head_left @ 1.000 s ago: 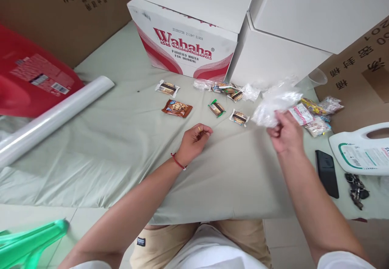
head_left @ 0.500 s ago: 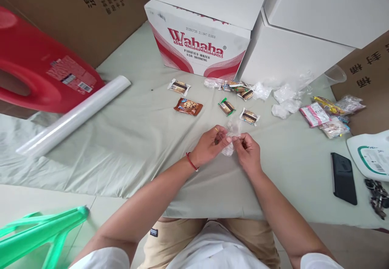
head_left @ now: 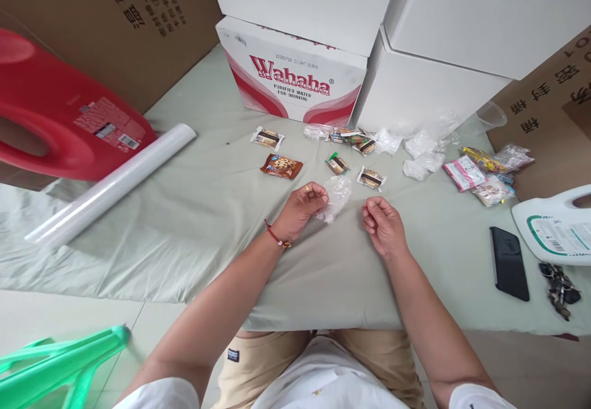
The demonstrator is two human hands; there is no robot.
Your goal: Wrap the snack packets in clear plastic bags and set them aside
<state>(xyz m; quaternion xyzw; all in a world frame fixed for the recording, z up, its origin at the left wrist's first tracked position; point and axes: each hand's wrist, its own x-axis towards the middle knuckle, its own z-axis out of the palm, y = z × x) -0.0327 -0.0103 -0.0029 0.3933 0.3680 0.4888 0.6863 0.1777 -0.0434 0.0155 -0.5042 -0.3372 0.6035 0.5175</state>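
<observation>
Two hands over one table [head_left: 138, 227], seen from above. Left hand [head_left: 298, 212]: thumb and forefinger pinch one crumpled clear bag [head_left: 340, 194]. The bag lies between the two hands, on the near side of one green-edged packet [head_left: 337, 164]. Right hand [head_left: 385, 225]: fingers curled, thumb pressed against them, apart from the bag.

Beyond the hands lie three further single packets: one brown packet [head_left: 281, 166] and two white-edged packets, one farther left [head_left: 268, 138], the other near the right hand [head_left: 372, 178]. A cluster of packets [head_left: 362, 145] lies before one Wahaha box [head_left: 290, 70]; overlap prevents a count. More clear wrappings [head_left: 422, 144] lie right of the cluster, also too tangled to count.

Right side: one mixed pile with one pink packet [head_left: 465, 173] and one yellow packet [head_left: 480, 158]; one phone [head_left: 509, 264]; one bunch of keys [head_left: 560, 289]; one white jug [head_left: 549, 227]. Left side: one red jug [head_left: 60, 82] and one film roll [head_left: 111, 184]. One green stool [head_left: 60, 360] stands at lower left.
</observation>
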